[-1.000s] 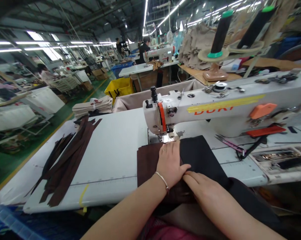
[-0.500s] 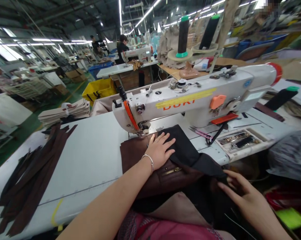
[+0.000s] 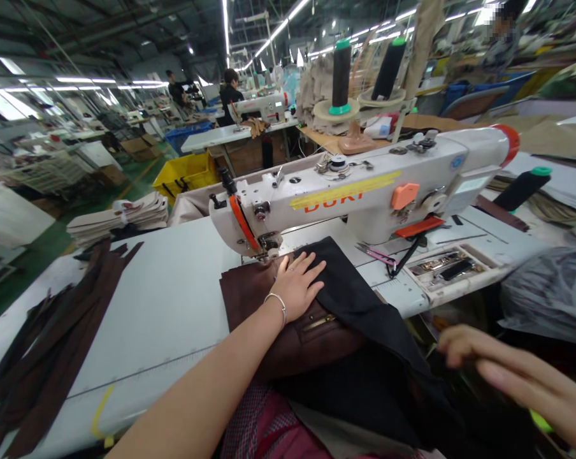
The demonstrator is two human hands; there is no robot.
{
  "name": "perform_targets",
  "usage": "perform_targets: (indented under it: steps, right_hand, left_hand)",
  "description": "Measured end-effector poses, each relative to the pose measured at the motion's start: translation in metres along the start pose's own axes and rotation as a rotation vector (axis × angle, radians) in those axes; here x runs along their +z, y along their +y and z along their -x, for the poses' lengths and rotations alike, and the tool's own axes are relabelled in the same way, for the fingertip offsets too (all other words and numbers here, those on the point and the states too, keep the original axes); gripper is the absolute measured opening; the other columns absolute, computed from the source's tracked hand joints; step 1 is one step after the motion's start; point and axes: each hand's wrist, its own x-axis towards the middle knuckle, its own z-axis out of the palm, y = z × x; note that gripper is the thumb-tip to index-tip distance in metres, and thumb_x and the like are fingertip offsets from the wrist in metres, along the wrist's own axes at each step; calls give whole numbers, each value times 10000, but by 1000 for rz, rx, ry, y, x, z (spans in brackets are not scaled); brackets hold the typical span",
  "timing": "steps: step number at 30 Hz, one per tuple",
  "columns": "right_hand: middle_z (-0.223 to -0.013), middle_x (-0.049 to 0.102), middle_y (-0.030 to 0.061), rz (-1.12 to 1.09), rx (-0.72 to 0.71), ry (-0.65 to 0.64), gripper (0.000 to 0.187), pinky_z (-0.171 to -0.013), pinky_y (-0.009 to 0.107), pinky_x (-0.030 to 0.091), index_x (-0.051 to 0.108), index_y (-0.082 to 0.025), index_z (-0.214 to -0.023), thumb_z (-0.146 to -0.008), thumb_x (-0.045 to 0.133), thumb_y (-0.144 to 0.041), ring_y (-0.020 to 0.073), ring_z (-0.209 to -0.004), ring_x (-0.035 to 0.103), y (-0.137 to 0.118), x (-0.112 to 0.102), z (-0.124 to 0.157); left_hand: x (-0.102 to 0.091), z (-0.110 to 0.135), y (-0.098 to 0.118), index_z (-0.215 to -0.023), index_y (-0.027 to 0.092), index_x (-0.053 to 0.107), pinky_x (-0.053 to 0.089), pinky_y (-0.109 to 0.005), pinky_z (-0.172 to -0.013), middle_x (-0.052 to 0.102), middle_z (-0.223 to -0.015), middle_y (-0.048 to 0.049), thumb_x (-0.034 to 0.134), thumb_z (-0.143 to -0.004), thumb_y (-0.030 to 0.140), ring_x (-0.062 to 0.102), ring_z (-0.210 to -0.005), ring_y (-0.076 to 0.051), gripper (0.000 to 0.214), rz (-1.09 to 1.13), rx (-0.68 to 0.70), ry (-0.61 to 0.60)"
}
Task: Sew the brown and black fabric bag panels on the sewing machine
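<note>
My left hand (image 3: 297, 284) lies flat with fingers spread on a brown fabric piece (image 3: 250, 293) and the edge of a black fabric piece (image 3: 359, 299), just in front of the needle area of a white sewing machine (image 3: 364, 191). A brass zipper (image 3: 319, 322) shows on the brown piece below my wrist. My right hand (image 3: 503, 373) hangs in the air at the lower right, off the table edge, blurred, fingers stretched leftward above the hanging black cloth, holding nothing.
Dark brown strips (image 3: 53, 344) lie along the table's left edge. Folded beige pieces (image 3: 118, 217) are stacked at the back left. A tool tray (image 3: 448, 268) and pink-handled snips (image 3: 378, 255) sit right of the machine. Thread cones (image 3: 340, 70) stand behind. Other people work at far tables.
My right hand left the black fabric near my left hand, swung off the table to the right and now lifts clear. My left hand stays pressed on the fabric. The view turned right.
</note>
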Motion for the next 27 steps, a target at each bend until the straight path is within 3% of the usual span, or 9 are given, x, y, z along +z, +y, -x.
perform_targets:
  steps: [2,6,10,13,15,18,20,24,27]
  right_hand:
    - [-1035,707,61,-95,115,85,407,-1045,407,441,715,-275,-911,-845,563,-646,304,-1073,618,-17,-3,-37]
    - [-951,701,50,-223,145,-36,483,-880,393,534,666,-239,-1070,-864,544,-658,253,-896,653,-39,30,-70]
    - [-907,707,54,-629,292,-171,443,-759,378,566,640,-224,-1133,-854,618,-568,222,-754,671,-50,55,-45]
    - [-952,717,72,-855,433,-13,465,-731,396,581,639,-259,-1167,-786,705,-517,255,-774,688,-43,49,-12]
    - [-916,715,53,-824,491,75,474,-707,389,591,636,-297,-1182,-778,694,-537,255,-760,694,-27,44,8]
    - [-744,674,4,-546,436,-195,364,-617,323,576,688,-287,-1057,-776,710,-516,207,-630,659,5,41,20]
    - [-798,694,8,-295,309,-294,313,-670,319,576,700,-284,-1000,-764,744,-485,212,-699,668,17,37,13]
    - [-1163,696,76,-131,84,44,398,-948,370,530,646,-257,-1139,-870,621,-549,262,-1088,648,-5,28,-25]
    - [-1009,724,107,-97,-7,63,524,-716,347,588,578,-186,-1268,-980,378,-576,222,-812,706,-43,29,-61]
  left_hand:
    - [0,0,1,-1493,359,384,152,-601,-1220,330,-1606,-41,406,-1029,421,251,-1505,-264,469,-5,-3,3]
    - [0,0,2,-1501,361,366,159,-603,-1216,330,-1607,-42,402,-1029,430,250,-1504,-272,479,-14,-5,11]
    - [1,0,2,-1506,360,355,168,-594,-1217,328,-1608,-32,381,-1034,429,243,-1505,-271,478,-12,-14,17]
    - [1,-1,1,-1513,350,343,169,-584,-1220,335,-1605,-24,349,-1043,418,245,-1504,-268,475,-7,-24,20]
    - [2,-2,1,-1514,342,342,165,-585,-1222,330,-1608,-23,346,-1042,425,242,-1504,-274,479,-4,-29,24]
    - [1,-2,1,-1501,338,368,165,-596,-1219,336,-1604,-28,382,-1030,448,251,-1499,-290,484,5,-28,26]
    - [0,-2,2,-1483,318,402,160,-595,-1222,358,-1592,-40,408,-1019,470,257,-1496,-295,489,15,-27,27]
    - [-4,0,2,-1476,243,411,150,-575,-1233,382,-1573,-84,424,-1014,452,224,-1509,-282,507,38,-33,37]
    - [-6,2,2,-1508,301,354,165,-596,-1221,356,-1590,-63,398,-1027,428,212,-1514,-276,500,55,-8,20]
